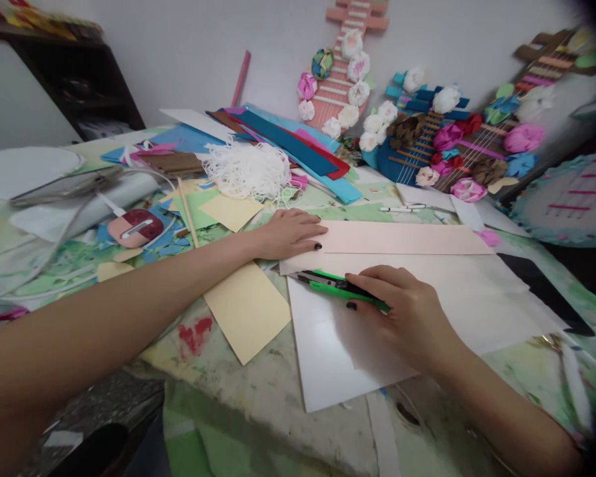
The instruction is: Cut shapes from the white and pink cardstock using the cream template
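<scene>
Green cutter [335,285] is lying in the right hand [407,318], grip closed around it, blade pointing left along the pink strip [402,238]; the left hand [288,233] is pressing flat on the strip's left end.

The right hand [407,311] hides most of the green cutter [338,286]; its blade tip looks blurred.
</scene>
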`<state>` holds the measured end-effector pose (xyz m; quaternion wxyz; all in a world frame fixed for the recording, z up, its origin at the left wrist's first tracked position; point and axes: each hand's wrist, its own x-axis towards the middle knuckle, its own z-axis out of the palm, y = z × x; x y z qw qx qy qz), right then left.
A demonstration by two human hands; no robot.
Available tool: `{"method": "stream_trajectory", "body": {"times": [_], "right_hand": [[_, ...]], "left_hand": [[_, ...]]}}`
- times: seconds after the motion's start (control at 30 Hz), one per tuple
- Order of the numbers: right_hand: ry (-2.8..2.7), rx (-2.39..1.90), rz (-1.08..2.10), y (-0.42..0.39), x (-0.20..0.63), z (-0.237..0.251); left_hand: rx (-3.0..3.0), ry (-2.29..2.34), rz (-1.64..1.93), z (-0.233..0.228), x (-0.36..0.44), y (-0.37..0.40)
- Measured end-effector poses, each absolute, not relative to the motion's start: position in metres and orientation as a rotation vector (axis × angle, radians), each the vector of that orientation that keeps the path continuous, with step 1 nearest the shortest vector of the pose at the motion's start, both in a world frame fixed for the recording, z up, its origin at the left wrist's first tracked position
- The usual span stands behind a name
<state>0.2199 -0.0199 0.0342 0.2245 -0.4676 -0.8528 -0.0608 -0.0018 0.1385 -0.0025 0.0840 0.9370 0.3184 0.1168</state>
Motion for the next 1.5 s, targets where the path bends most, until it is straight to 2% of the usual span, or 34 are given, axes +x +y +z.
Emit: {"method": "stream_trajectory", "body": {"times": [0.97, 1.5], "right_hand": [[-2.354, -1.346, -0.06, -0.021, 0.218, 0.042], [-2.378, -1.322, -0.159, -0.027, 0.214, 0.047]], "left_hand": [[2.81, 1.051, 0.165, 0.004, 0.005, 0.125], [2.801, 1.067, 0.136, 0.007, 0.005, 0.123]]}}
